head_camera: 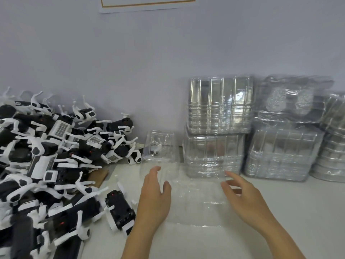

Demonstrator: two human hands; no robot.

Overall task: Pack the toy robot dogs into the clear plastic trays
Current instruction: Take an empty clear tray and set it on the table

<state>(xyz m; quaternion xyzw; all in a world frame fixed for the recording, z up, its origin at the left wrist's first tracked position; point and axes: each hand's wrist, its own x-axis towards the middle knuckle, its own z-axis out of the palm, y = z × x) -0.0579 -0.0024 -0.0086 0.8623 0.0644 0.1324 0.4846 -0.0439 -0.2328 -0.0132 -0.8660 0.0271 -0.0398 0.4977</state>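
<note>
Both hands are over the white desk [280, 212], either side of a clear tray [194, 202] lying flat at six o'clock. The left hand [155, 199] rests at the tray's nine o'clock edge, fingers straight and slightly spread, thumb out toward the plastic. The right hand [244, 197] sits at the three o'clock edge, fingers loosely bent and apart; whether they actually touch the tray, I cannot tell. The tray holds nothing.

Just beyond it at twelve o'clock, a second clear tray [160, 146] stands tilted against the wall [130, 62], with what looks like a white toy part showing through it.

At nine o'clock, a big heap of toy dogs [52, 156], black and white, legs every which way. One toy dog [119, 210] lies by itself just beside the left wrist.

From one to three o'clock, stacks of empty trays [220, 126] in wrapped bundles stand along the wall.
</note>
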